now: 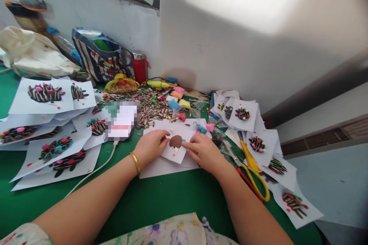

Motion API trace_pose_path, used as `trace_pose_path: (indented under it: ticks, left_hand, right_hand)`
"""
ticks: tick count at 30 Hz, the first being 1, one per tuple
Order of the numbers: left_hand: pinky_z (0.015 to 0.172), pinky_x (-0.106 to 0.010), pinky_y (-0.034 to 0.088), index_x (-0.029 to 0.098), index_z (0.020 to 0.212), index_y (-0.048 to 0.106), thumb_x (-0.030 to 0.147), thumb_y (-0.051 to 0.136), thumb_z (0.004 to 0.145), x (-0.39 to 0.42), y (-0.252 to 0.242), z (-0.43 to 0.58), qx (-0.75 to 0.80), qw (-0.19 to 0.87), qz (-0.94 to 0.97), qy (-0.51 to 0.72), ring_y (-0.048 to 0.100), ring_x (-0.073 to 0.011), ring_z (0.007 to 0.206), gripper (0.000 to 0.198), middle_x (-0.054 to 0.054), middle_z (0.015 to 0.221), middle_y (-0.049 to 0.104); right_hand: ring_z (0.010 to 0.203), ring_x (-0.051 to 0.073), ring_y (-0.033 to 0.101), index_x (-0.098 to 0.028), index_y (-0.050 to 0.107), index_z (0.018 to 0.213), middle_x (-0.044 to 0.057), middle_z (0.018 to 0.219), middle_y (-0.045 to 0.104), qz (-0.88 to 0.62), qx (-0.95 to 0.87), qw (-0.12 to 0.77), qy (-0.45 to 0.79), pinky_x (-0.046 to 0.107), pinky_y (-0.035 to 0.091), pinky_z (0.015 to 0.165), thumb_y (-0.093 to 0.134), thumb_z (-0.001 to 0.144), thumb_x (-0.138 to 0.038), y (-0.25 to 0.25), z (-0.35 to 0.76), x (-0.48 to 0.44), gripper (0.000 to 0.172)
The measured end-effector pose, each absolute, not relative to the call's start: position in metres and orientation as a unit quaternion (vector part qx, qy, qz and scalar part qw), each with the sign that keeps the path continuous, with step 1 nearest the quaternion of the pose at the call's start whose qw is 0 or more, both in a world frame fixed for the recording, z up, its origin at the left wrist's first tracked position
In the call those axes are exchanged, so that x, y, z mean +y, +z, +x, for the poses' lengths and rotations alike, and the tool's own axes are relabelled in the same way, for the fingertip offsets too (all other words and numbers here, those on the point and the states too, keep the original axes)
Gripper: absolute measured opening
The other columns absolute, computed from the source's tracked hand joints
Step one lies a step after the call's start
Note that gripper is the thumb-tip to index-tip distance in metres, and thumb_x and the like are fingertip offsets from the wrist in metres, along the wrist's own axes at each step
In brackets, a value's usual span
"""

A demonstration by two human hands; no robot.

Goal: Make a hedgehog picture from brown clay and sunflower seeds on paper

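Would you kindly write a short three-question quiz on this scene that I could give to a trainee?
1. Multiple choice: which wrist wears the gold-coloured bangle?
A) the right
B) the left
C) neither

2. True or false: the red flask stands upright beside the striped bag.

3. Short answer: what lies between the left hand and the right hand?

Key:
1. B
2. True
3. A small white card with a rounded brown shape on it.
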State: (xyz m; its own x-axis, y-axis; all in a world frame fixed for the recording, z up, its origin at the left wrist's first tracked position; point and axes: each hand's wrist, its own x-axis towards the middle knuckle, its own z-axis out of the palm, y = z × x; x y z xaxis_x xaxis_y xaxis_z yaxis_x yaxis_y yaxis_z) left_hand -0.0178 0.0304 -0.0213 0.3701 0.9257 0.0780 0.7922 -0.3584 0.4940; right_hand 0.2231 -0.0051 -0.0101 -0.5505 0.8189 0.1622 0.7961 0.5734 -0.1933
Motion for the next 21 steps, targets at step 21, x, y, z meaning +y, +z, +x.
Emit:
trace_pose_path:
  ticks: [21]
  left_hand:
    - [0.077,-0.031,0.049,0.023,0.099,0.070,0.028,0.046,0.093,0.028,-0.020,-0.017,0.516,0.159,0.821,0.184,0.067,-0.0216,0.089,0.025,-0.005,0.099,0.074]
  right_hand:
    - [0.093,0.022,0.049,-0.027,0.069,0.121,0.008,0.099,0.060,-0.505,-0.856,0.107,0.035,0.037,0.039,0.085,0.054,0.091,-0.016,-0.014,0.219,-0.006,0.035]
